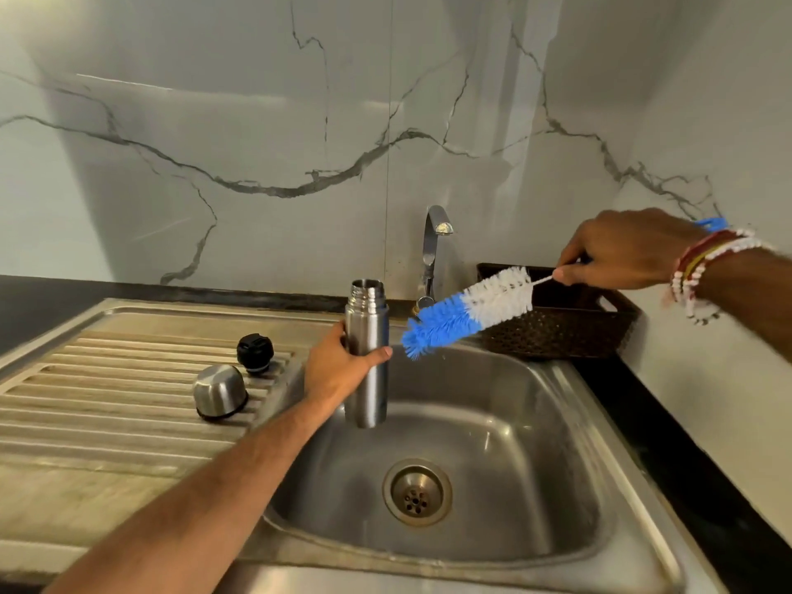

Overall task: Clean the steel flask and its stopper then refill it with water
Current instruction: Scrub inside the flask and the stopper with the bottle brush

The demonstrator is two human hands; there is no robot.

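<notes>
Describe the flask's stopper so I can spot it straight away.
Start at the ribbed drainboard left of the sink basin. Two small items sit near its basin-side edge: the stopper is the farther one, towards the wall. It is black, whereas its neighbour, the cup lid, is a shiny steel dome.

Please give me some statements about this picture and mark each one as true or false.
1. The left hand holds the open cylindrical steel flask upright above the steel sink basin. True.
2. The blue and white bottle brush in the right hand is inside the flask. False: it is outside, to the flask's right.
3. The round black stopper closes the flask. False: it stands on the ridged draining board.
4. The domed steel cup rests on the draining board near the stopper. True.
</notes>
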